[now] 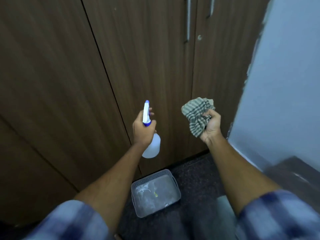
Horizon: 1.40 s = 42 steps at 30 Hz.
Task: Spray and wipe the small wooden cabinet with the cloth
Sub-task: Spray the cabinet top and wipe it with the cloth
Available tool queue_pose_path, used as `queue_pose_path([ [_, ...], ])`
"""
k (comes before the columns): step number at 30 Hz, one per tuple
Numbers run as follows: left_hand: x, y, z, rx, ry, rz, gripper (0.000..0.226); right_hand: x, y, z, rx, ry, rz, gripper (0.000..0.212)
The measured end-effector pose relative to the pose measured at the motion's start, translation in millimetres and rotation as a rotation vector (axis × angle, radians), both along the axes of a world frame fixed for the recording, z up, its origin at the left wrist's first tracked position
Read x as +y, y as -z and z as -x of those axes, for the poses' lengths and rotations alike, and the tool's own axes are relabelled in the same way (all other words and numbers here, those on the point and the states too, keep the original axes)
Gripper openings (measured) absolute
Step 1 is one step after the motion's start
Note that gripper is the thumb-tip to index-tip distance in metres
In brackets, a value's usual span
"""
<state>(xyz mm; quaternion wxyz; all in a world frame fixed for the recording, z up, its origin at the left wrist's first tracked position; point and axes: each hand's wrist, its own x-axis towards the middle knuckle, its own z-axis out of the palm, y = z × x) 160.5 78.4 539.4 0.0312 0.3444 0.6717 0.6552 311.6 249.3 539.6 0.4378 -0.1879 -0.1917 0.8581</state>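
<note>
A dark brown wooden cabinet (pixel 147 58) with tall doors fills the view ahead. My left hand (pixel 142 129) grips a white spray bottle (pixel 151 144) with a blue-and-white nozzle that points up toward the doors, a short way in front of them. My right hand (pixel 212 126) is closed around a crumpled grey-and-beige striped cloth (pixel 197 112), held up near the right door. Neither the bottle nor the cloth touches the wood.
A grey plastic basket (pixel 171 203) sits on the dark speckled floor (pixel 195 172) below my arms. A pale blue wall (pixel 280 84) rises at the right, with a dark wooden surface (pixel 294 172) at its foot. Metal handles (pixel 188 19) hang on the doors above.
</note>
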Motion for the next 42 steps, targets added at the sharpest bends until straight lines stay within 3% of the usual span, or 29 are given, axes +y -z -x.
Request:
queue_pose_path([
  [9, 26, -33, -73, 0.113, 0.115, -0.014, 0.054, -6, -45, -75, 0.047, 0.090, -0.087, 0.053],
  [23, 156, -8, -225, 0.045, 0.514, 0.046, 0.039, 29, -15, -252, -0.048, 0.445, -0.009, 0.047],
  [30, 174, 32, -297, 0.170, 0.755, 0.209, 0.032, 17, -9, -341, -0.034, 0.595, -0.016, 0.046],
  [33, 171, 53, -311, 0.140, 0.834, 0.310, 0.031, 1, -12, -367, -0.093, 0.656, -0.019, 0.041],
  [36, 163, 67, -320, 0.094, 0.877, 0.417, 0.028, -17, -10, -387, -0.133, 0.707, -0.016, 0.049],
  [42, 146, 81, -337, 0.125, 0.932, 0.498, 0.021, -43, 20, -413, -0.121, 0.771, 0.055, 0.049],
])
